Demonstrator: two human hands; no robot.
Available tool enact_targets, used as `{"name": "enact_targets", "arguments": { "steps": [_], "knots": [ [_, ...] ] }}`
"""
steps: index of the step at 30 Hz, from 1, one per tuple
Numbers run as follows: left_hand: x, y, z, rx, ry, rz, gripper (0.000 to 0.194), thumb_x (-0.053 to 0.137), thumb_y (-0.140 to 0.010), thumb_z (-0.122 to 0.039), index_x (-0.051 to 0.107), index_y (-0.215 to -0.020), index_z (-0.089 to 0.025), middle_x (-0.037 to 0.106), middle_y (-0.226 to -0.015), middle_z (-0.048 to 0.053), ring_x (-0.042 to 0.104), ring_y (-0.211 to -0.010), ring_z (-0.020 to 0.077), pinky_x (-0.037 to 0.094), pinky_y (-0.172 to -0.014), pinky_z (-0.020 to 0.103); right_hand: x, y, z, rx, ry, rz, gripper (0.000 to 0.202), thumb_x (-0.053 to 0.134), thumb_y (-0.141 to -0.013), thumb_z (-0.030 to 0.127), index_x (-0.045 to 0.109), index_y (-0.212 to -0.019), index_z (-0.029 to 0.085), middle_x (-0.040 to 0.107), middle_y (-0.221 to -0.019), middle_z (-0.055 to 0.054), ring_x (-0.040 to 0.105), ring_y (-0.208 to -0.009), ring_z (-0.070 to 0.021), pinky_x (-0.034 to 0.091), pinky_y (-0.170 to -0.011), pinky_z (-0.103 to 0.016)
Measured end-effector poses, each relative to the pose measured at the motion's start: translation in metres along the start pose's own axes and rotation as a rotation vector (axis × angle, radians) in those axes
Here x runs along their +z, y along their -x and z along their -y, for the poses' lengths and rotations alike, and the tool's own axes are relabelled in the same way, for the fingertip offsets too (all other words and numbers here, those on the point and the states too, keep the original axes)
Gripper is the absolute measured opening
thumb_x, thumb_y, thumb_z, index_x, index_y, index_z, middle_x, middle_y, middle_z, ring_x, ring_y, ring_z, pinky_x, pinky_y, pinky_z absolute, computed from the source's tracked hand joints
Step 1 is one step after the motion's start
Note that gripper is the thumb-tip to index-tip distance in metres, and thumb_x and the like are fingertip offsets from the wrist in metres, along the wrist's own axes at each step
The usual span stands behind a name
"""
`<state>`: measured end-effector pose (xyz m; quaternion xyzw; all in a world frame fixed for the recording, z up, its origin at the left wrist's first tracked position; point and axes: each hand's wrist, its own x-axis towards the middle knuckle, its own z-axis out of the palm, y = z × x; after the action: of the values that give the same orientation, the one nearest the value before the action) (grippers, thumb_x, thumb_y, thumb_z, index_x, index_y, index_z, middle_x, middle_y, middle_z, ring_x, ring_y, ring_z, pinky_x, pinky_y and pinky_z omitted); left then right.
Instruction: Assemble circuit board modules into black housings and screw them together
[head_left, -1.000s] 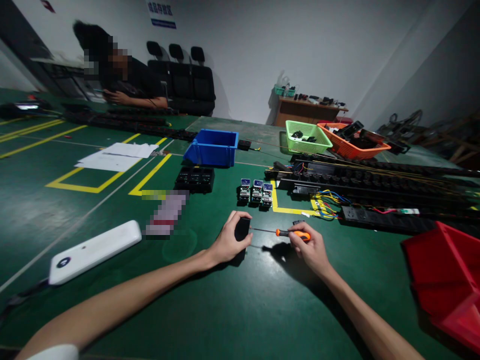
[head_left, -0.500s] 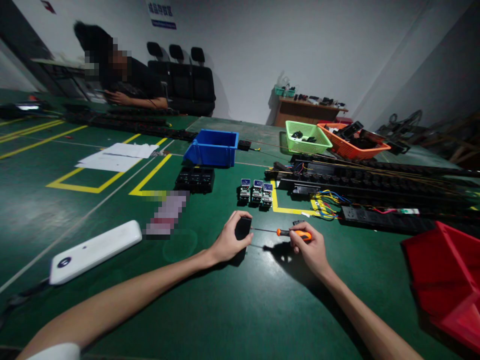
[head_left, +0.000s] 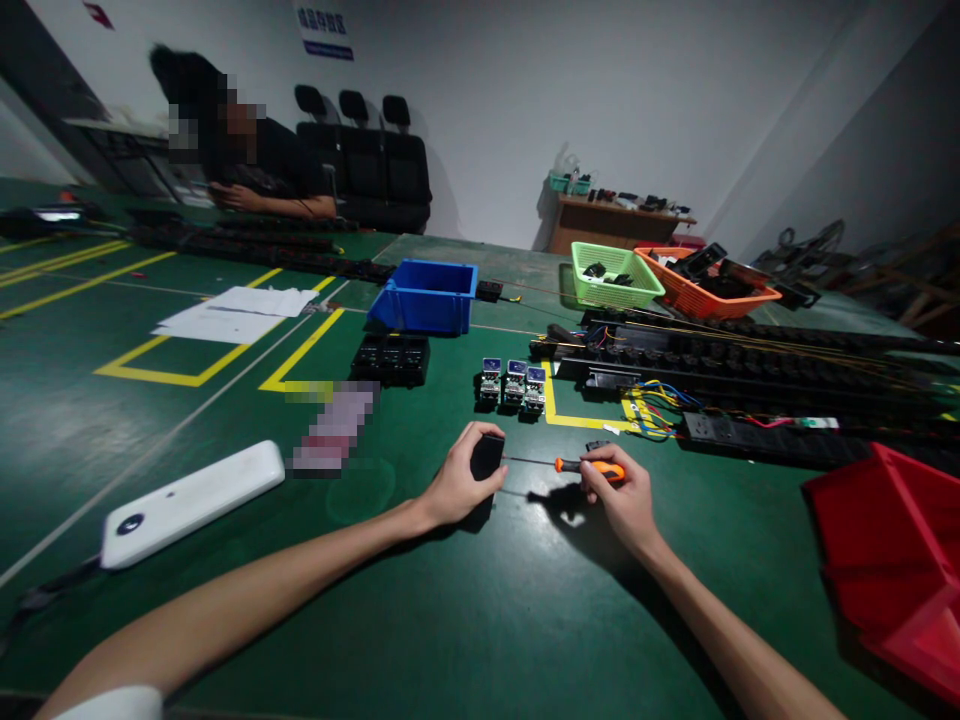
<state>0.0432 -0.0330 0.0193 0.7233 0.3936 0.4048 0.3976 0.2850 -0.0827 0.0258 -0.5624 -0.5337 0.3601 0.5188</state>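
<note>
A small black box-shaped part (head_left: 488, 457) stands on edge, and my left hand (head_left: 454, 482) is closed around it. My right hand (head_left: 621, 493) grips the orange and black handle of a screwdriver (head_left: 604, 470). The thin shaft points left, its tip at the right side of the black part; I cannot make out the exact contact. Just beyond my hands, three small circuit-board modules (head_left: 514, 385) with blue tops stand in a row. A little dark piece lies behind my right hand, partly hidden. Farther left is a black multi-slot unit (head_left: 391, 359).
A blue bin (head_left: 424, 297) stands at mid table, a red bin (head_left: 892, 560) at right. Green (head_left: 616, 276) and orange baskets (head_left: 701, 285) hold parts behind long black rails (head_left: 750, 375) with loose wires. A white device (head_left: 192, 505) lies left. A person (head_left: 277, 165) sits across the table.
</note>
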Motion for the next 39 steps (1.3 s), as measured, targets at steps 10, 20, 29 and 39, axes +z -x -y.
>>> {"name": "enact_targets", "arguments": {
  "steps": [10, 20, 29, 39],
  "knots": [
    [-0.001, -0.001, 0.006, 0.018, -0.039, -0.026, 0.034, 0.060, -0.080, -0.021, 0.049, -0.112, -0.020, 0.056, -0.101, 0.005, 0.057, -0.092, 0.0187, 0.047, -0.087, 0.034, -0.011, -0.012, -0.009, -0.076, -0.044, -0.200, 0.020, 0.064, -0.084, 0.038, 0.058, -0.085, 0.019, 0.055, -0.059, 0.005, 0.050, -0.045, -0.0093, 0.041, -0.045, -0.021],
    [0.001, 0.003, 0.007, 0.203, -0.044, -0.013, 0.050, 0.062, -0.076, -0.018, 0.041, -0.122, -0.021, 0.048, -0.130, 0.012, 0.050, -0.121, 0.0253, 0.039, -0.106, 0.045, 0.000, -0.001, -0.012, -0.461, 0.464, 0.193, 0.014, 0.058, -0.088, 0.023, 0.065, -0.101, 0.021, 0.067, -0.092, -0.006, 0.063, -0.084, -0.0195, 0.050, -0.075, -0.032],
    [-0.003, 0.007, 0.011, 0.262, -0.222, 0.061, 0.074, 0.065, -0.073, -0.025, 0.026, -0.136, -0.022, 0.049, -0.134, 0.014, 0.054, -0.118, 0.0264, 0.044, -0.102, 0.045, 0.003, -0.002, -0.021, -0.532, 0.615, 0.284, 0.022, 0.056, -0.088, 0.019, 0.061, -0.110, 0.019, 0.066, -0.095, -0.010, 0.060, -0.087, -0.0227, 0.050, -0.075, -0.036],
    [-0.006, 0.003, 0.019, 0.459, -0.355, 0.060, 0.058, 0.064, -0.071, -0.028, 0.040, -0.123, -0.021, 0.052, -0.116, 0.012, 0.055, -0.108, 0.0262, 0.052, -0.086, 0.043, 0.008, -0.002, -0.022, -0.514, 0.690, 0.331, 0.017, 0.056, -0.088, 0.015, 0.060, -0.104, 0.019, 0.064, -0.094, -0.009, 0.057, -0.088, -0.0232, 0.049, -0.075, -0.036]
  ]
}}
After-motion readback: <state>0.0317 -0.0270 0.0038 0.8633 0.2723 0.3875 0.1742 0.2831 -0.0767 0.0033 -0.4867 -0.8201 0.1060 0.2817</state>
